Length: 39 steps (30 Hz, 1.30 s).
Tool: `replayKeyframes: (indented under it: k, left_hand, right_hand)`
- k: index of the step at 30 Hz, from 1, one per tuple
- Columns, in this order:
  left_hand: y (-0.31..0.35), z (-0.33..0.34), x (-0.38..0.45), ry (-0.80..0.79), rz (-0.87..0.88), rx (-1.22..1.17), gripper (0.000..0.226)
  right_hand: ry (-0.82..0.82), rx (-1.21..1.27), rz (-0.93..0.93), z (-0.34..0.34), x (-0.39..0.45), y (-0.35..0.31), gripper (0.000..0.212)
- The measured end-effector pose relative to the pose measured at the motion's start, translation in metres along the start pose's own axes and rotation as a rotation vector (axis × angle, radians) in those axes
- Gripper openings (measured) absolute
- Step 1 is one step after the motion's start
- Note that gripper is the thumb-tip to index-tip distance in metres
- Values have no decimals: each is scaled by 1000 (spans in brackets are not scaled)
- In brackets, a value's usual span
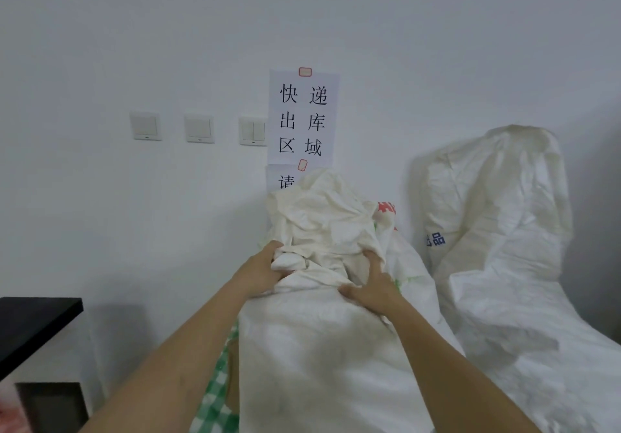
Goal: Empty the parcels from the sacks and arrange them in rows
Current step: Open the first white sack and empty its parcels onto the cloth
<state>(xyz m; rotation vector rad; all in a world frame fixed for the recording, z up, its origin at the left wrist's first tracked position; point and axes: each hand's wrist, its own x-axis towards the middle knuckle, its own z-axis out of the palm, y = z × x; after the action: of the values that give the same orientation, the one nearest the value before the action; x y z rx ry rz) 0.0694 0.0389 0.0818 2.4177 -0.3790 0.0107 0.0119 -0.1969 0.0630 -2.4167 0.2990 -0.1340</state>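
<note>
A full white woven sack (322,358) stands right in front of me against the wall, its bunched top rising above my hands. My left hand (260,269) grips the gathered neck of this sack from the left. My right hand (369,284) clutches the same bunched fabric from the right. A second white sack (497,241) with blue print leans on the wall to the right. Behind the front sack, another sack (403,264) with red and green print shows partly. No parcels are visible; the sacks hide their contents.
A black-topped white cabinet (37,328) stands at the lower left. Paper signs (302,116) and three light switches (198,128) are on the white wall. Green checked fabric (215,395) shows beside the front sack at the bottom.
</note>
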Motion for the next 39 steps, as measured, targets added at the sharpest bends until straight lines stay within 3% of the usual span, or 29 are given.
replayKeyframes:
  k: [3, 8, 13, 16, 20, 23, 26, 28, 32, 36, 39]
  left_hand:
    - [5, 2, -4, 37, 16, -33, 42]
    - [24, 3, -15, 98, 96, -53, 33]
    - [23, 4, -15, 176, 59, -266, 32]
    - [27, -7, -13, 273, 22, -415, 33]
    - [46, -27, -16, 360, 138, -491, 30]
    - [55, -24, -17, 269, 121, -396, 27]
    - [69, -28, -19, 364, 159, -482, 31]
    - [74, -33, -21, 405, 166, -484, 33]
    - [83, -32, -21, 331, 115, -355, 40]
    - [94, -38, -21, 481, 144, -514, 38]
    - [96, -41, -15, 479, 103, -470, 38]
  right_hand:
    - [-17, 196, -45, 7, -4, -3, 100]
    - [-27, 299, -87, -6, -2, -1, 83]
    - [86, 272, -82, -13, -6, -15, 57]
    - [194, 312, -224, -34, -9, -49, 43]
    - [333, 322, -369, -61, -10, -54, 33]
    - [222, 38, -311, -56, -6, -43, 30]
    - [386, 168, -445, -75, -3, -63, 28]
    - [480, 120, -579, -86, 2, -65, 33]
    - [368, -66, -500, -86, 8, -61, 33]
    - [591, 124, -648, -93, 5, -76, 36]
    - [486, -15, -593, -99, 14, -86, 37]
